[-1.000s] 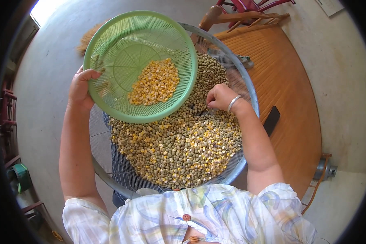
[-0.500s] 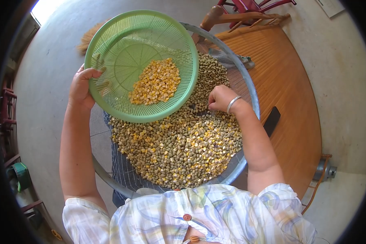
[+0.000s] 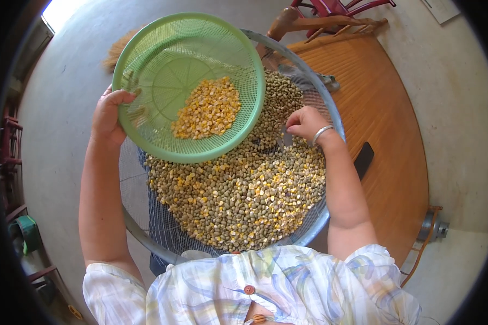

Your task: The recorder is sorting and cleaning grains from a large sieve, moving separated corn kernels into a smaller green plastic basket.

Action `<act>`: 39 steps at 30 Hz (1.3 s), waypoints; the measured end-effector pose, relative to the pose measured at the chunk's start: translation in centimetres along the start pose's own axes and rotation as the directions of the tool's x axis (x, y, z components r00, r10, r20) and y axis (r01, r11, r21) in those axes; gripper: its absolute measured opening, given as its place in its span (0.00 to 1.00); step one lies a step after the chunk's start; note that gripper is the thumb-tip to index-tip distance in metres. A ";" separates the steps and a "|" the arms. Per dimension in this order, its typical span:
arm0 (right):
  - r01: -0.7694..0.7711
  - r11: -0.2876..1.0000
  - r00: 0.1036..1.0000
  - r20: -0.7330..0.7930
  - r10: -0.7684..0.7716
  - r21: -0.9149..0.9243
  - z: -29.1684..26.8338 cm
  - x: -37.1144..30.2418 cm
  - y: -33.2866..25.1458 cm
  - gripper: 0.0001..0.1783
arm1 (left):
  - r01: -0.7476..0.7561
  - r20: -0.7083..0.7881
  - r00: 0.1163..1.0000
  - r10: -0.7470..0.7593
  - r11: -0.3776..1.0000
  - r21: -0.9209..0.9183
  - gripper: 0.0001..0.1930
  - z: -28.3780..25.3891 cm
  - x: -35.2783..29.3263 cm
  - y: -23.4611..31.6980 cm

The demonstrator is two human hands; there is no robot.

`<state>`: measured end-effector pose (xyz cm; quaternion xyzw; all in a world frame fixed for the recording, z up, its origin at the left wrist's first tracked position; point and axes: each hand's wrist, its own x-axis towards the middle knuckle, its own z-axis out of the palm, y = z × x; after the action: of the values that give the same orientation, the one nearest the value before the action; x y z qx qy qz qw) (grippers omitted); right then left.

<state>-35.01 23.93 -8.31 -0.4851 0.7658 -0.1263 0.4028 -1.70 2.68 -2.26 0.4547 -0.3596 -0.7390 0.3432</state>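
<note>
My left hand grips the rim of a round green plastic basket and holds it tilted above a large wire-mesh sieve. A small heap of yellow split kernels lies in the basket. The sieve on my lap is filled with mixed greenish-brown and yellow grains. My right hand, with a metal bangle on the wrist, rests on the grain pile with its fingers pinched together among the grains.
A round wooden table lies to the right, with a dark flat phone on it. A red chair frame stands beyond. A broom head lies on the concrete floor at upper left.
The basket has shifted slightly, and the kernels in it have slid a little. My right hand stays on the grain at nearly the same place.
</note>
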 end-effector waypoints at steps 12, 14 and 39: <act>0.091 0.742 0.993 -0.001 -0.122 0.664 0.1 -0.7 -3.2 0.08 | -0.004 -0.001 1.000 0.004 1.000 0.022 0.24 0.0 0.0 0.1; 0.140 0.591 0.989 -0.079 -0.128 0.795 -0.5 -1.6 -5.2 0.06 | 0.002 0.027 1.000 -0.003 1.000 0.020 0.24 -0.9 0.4 -0.1; 0.091 0.879 0.994 0.011 -0.109 0.468 -0.9 -1.1 -1.4 0.09 | 0.002 0.016 1.000 -0.002 1.000 0.021 0.24 0.3 -0.2 0.2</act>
<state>-34.54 24.02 -6.35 -0.4149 0.6793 -0.3187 0.5146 -1.88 2.78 -1.94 0.4527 -0.3695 -0.7391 0.3350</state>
